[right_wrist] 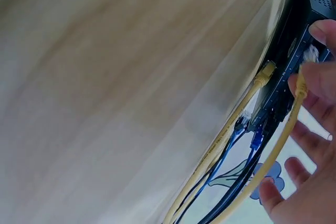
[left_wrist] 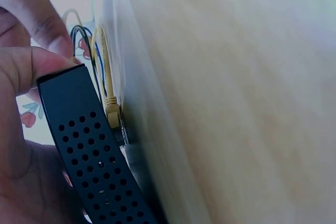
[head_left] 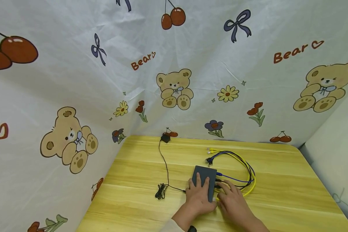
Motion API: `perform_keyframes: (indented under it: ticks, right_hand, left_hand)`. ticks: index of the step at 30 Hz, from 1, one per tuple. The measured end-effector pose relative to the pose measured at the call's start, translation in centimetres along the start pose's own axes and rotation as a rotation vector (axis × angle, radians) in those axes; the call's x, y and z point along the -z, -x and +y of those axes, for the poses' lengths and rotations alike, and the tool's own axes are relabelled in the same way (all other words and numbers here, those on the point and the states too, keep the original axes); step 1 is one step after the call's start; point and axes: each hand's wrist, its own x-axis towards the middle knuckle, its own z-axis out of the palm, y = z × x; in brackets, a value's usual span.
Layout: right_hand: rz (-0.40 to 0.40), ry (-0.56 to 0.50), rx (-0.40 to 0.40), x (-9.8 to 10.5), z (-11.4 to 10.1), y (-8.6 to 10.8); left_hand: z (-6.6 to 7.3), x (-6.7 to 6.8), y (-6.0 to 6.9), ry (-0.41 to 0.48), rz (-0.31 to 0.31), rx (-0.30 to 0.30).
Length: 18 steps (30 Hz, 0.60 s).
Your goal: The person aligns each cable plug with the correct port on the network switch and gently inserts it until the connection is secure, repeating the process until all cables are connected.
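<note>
A flat black network switch [head_left: 206,172] is on the wooden table with its row of ports to the right. My left hand [head_left: 198,197] holds it, fingers laid over the top and thumb at the near corner of the port side. The left wrist view shows its perforated end [left_wrist: 92,150]. My right hand [head_left: 233,203] is at the port side. Between its thumb and forefinger it pinches a yellow network cable [right_wrist: 283,135] just behind the clear plug, which meets a port. Blue [right_wrist: 257,139] and black cables run from other ports. A second yellow plug [right_wrist: 266,73] lies low beside the switch; whether it is seated I cannot tell.
Yellow, blue and black cables [head_left: 253,175] loop to the right, their loose plugs [head_left: 210,160] lying behind the switch. A black power adapter [head_left: 165,138] sits at the back edge; its cord runs to a tied bundle [head_left: 161,190] and the switch's left side. A printed cloth [head_left: 197,122] hangs behind the table.
</note>
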Motion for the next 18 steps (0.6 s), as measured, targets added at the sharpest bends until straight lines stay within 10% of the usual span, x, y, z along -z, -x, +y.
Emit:
perform_keyframes:
  ticks: [18]
  right_hand:
    - [-0.046, 0.079, -0.104, -0.24, -0.29, -0.68]
  left_hand:
    - [0.04, 0.04, -0.15, 0.013, 0.008, 0.011]
